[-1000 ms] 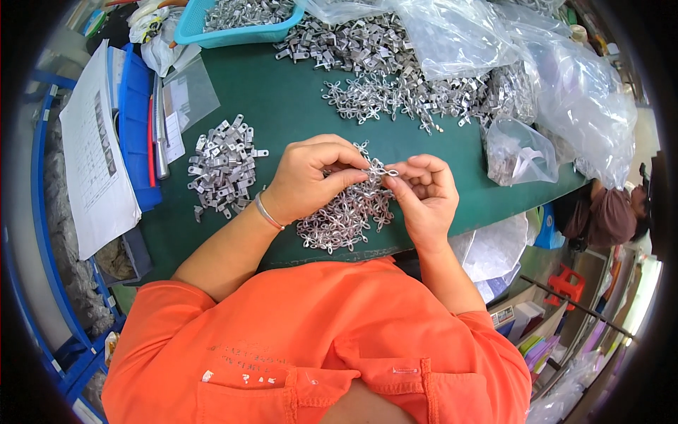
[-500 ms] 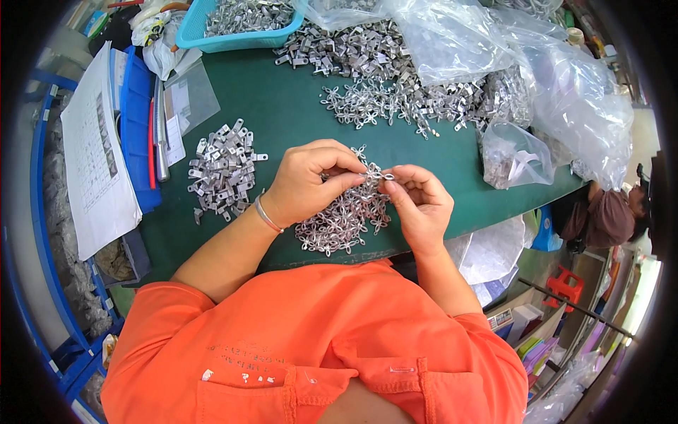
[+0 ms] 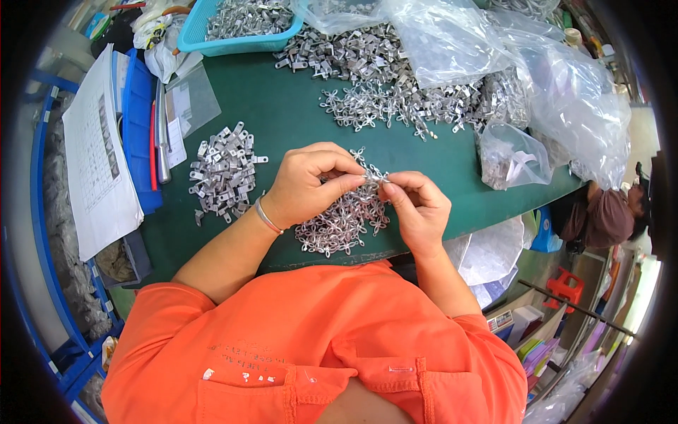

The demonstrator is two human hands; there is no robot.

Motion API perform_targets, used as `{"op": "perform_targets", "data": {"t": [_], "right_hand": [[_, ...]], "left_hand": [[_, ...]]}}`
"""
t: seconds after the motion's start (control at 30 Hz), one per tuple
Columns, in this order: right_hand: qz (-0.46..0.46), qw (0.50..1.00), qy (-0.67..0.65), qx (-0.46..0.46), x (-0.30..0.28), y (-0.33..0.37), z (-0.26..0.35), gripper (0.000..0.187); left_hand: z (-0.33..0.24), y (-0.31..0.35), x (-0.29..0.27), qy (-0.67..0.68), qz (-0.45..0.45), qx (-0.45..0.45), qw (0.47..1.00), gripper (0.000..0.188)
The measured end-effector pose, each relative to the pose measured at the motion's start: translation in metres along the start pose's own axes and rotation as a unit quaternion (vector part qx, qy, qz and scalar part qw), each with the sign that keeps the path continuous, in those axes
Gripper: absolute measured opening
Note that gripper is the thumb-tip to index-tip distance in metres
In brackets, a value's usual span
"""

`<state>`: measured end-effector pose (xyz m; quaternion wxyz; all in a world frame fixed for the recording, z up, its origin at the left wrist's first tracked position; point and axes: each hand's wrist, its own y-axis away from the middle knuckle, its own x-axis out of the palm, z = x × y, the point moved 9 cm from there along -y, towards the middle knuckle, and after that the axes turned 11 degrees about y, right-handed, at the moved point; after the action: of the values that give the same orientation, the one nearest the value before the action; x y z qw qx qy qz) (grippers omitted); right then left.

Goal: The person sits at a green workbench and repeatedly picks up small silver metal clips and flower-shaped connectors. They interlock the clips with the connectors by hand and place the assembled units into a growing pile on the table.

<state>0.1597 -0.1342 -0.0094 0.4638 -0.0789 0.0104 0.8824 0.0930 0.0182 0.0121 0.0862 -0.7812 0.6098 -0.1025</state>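
Above the near edge of the green table, both my hands pinch a small silver looped metal piece (image 3: 375, 178) between thumb and fingertips. My left hand (image 3: 311, 178), with a bracelet at its wrist, grips the piece's left side. On its right side are the closed fingertips of my right hand (image 3: 422, 210). Beneath and between the hands lies a heap of pinkish-silver four-looped pieces (image 3: 335, 227). Left of my left hand is a pile of small bent metal clips (image 3: 224, 172). The fingertips partly cover the held piece.
Farther back spread more metal clips (image 3: 346, 53) and shiny looped pieces (image 3: 360, 104). A turquoise basket (image 3: 244, 46) of metal parts stands behind. Clear plastic bags (image 3: 565, 106) lie at the right. Papers (image 3: 99, 162) and a blue tray (image 3: 134, 120) border the left. Another person (image 3: 609, 215) is at far right.
My right hand has shifted slightly left, and the held piece has turned and moved a little between the fingertips. The piles stay as they were.
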Motion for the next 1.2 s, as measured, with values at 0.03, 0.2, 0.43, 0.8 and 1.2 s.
{"op": "perform_targets", "data": {"t": [0.03, 0.2, 0.43, 0.8, 1.2], "right_hand": [[0.006, 1.000, 0.029, -0.006, -0.001, 0.000, 0.001, 0.008], [0.063, 0.979, 0.173, -0.082, 0.002, -0.007, 0.020, 0.006], [-0.124, 0.883, 0.439, -0.112, -0.071, -0.065, 0.007, 0.015], [-0.122, 0.872, 0.461, -0.106, -0.056, -0.045, 0.006, 0.005], [-0.015, 0.983, 0.121, -0.137, 0.002, -0.011, 0.029, 0.005]], "left_hand": [[-0.001, -0.001, 0.000, 0.002, -0.002, 0.006, 1.000, 0.012], [-0.011, -0.002, 0.000, -0.032, 0.013, 0.052, 0.998, 0.008], [-0.011, -0.004, -0.001, -0.094, 0.084, 0.084, 0.988, 0.007], [0.001, -0.004, -0.016, -0.060, -0.013, -0.002, 0.998, 0.006], [-0.006, -0.003, -0.003, -0.034, 0.013, 0.036, 0.999, 0.020]]}}
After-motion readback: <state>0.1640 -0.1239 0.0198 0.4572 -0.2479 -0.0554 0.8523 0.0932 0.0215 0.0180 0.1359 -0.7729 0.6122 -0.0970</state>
